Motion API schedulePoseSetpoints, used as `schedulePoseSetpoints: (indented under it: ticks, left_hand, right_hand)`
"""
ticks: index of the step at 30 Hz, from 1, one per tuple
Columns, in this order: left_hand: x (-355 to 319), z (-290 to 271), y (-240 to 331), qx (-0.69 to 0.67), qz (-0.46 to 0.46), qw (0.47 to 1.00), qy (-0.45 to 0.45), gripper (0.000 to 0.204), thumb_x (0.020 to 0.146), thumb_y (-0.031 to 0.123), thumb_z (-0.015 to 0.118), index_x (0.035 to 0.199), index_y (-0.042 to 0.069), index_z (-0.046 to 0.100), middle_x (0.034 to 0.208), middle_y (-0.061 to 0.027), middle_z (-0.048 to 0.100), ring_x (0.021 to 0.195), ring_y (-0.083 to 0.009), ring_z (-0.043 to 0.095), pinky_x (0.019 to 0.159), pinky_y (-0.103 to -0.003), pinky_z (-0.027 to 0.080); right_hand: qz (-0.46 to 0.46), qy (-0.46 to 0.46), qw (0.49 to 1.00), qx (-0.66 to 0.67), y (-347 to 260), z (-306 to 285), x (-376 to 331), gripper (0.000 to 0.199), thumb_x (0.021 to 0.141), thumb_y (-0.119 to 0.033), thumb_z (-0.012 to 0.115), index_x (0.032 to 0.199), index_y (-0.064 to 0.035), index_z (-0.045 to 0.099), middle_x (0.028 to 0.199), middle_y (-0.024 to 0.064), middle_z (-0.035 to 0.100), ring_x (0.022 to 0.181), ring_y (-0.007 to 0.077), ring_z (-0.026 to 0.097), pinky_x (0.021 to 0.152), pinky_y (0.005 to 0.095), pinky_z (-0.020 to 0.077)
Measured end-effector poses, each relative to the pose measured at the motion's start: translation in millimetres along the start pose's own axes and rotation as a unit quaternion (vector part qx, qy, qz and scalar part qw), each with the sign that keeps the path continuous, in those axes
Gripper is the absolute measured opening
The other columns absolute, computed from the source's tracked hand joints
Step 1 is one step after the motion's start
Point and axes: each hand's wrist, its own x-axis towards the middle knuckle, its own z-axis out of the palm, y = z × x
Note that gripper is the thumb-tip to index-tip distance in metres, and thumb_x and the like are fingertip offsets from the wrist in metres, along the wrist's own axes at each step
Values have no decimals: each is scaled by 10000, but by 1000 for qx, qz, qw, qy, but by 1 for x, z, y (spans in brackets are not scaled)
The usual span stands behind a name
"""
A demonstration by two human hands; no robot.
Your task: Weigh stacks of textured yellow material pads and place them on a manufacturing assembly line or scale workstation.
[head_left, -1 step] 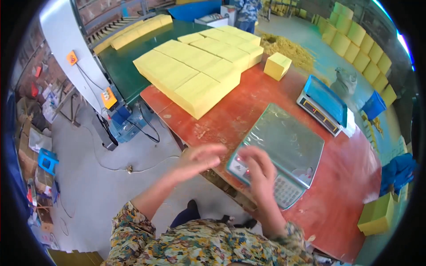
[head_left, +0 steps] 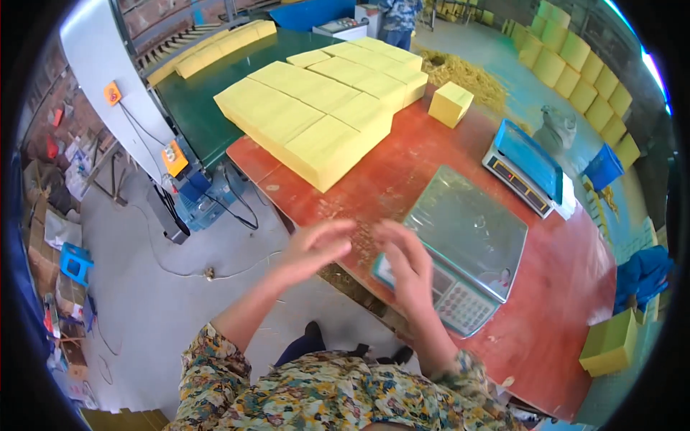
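Observation:
My left hand hovers over the front edge of the red table, fingers stretched and thumb apart, holding nothing. Facing it across a small gap, my right hand is also open and bare. It is in front of the keypad end of a digital scale with a shiny, plastic-covered pan, and hides part of its panel. Beyond my hands lie several yellow blocks, packed side by side in rows at the table's far left. A single yellow block sits apart to their right.
A second scale with a blue tray stands on the red table at right. Left are a green machine bed and a blue motor. Yellow stacks line the far wall; a person stands at the back.
Both hands have shifted slightly left and up, the right one drawing off the scale's panel a little. They stay apart and hold nothing.

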Motion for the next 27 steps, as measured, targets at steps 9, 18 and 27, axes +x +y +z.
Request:
schedulePoseSetpoints:
  ticks: [9, 18, 27]
  left_hand:
    - [158, -126, -63, 368, 129, 904, 177, 462, 900, 231, 618, 1288, -13, 559, 1381, -195, 524, 1232, -366, 534, 1000, -449, 453]
    - [199, -113, -90, 550, 44, 829, 89, 762, 943, 442, 458, 1476, -68, 267, 1536, -237, 292, 1457, -341, 219, 1182, -512, 147]
    - [141, -96, -93, 463, 210, 855, 97, 714, 855, 331, 550, 1356, -157, 407, 1403, -365, 404, 1342, -486, 360, 1140, -552, 237]
  right_hand:
    - [-263, 19, 902, -343, 62, 113, 223, 342, 877, -146, 618, 1182, 6, 591, 1157, 242, 630, 1060, 412, 607, 918, 426, 497]
    - [-238, -25, 852, -466, 134, 106, 322, 134, 850, -101, 591, 947, -37, 658, 957, 174, 679, 917, 375, 631, 816, 467, 504]
    - [-263, 32, 828, -494, 106, 112, 225, 210, 848, -77, 595, 1019, 23, 663, 1074, 196, 676, 1067, 387, 619, 945, 458, 477]
